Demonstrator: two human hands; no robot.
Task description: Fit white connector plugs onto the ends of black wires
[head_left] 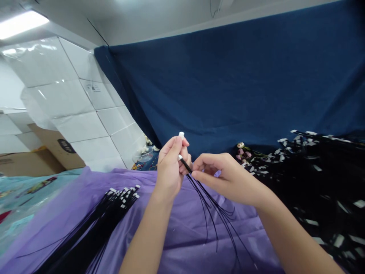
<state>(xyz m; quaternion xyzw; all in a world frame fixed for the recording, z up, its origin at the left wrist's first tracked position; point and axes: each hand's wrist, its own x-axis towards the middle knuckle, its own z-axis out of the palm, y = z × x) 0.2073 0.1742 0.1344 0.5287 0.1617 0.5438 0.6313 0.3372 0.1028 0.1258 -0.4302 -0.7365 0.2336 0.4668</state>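
Note:
My left hand (172, 163) is closed around a small bundle of thin black cords (203, 194) whose white-wrapped end (180, 157) shows at the palm. A small white piece (181, 134) pokes up between its thumb and forefinger; its kind I cannot make out. My right hand (222, 173) has curled fingers, with thumb and fingertips pinched at the cords just below the left hand. The loose cord ends fan out downward over purple cloth (182, 243). To the left lies a larger bunch of black cords with white tips (99, 220).
A big heap of black cords with white tags (313, 182) fills the right side. Artificial flowers (243, 151) lie beside it. Behind hangs a dark blue curtain (228, 87). White boxes (82, 102), a cardboard box (54, 150) and a clear bowl (143, 155) stand at the left.

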